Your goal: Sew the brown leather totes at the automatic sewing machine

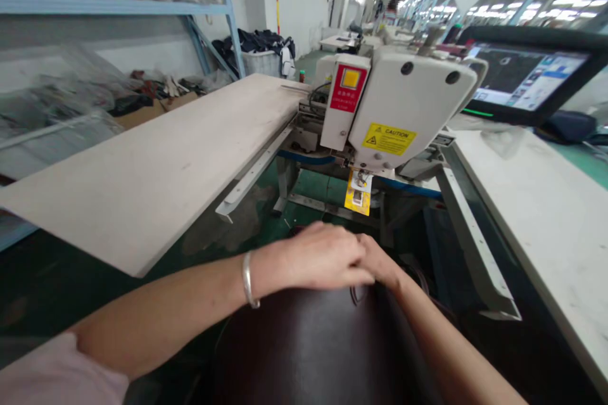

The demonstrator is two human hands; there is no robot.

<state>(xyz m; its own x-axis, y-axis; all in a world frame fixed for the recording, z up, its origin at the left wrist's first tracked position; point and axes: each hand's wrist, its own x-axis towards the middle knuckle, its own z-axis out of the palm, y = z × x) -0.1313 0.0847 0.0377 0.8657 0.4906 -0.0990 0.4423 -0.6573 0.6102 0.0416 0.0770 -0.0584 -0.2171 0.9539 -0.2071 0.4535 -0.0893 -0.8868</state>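
A: What's biggest here?

B: The long white flat worktop (pixel 166 158), left of the frame. Then the bulky white machine head with a yellow caution label (pixel 408 101), upper right of centre.

A: And the piece being handled?

B: The glossy dark-brown leather-like piece (pixel 304 348), lower middle, below the machine head and apart from it.

A: The hands?

B: Together at its top edge, the left hand (pixel 320 259) overlapping the right hand (pixel 382 263). Fingers are hidden; I can't tell whether either grips.

A: How far along?

B: I'd judge just handling, nothing under the machine head; finished and remaining work don't show.
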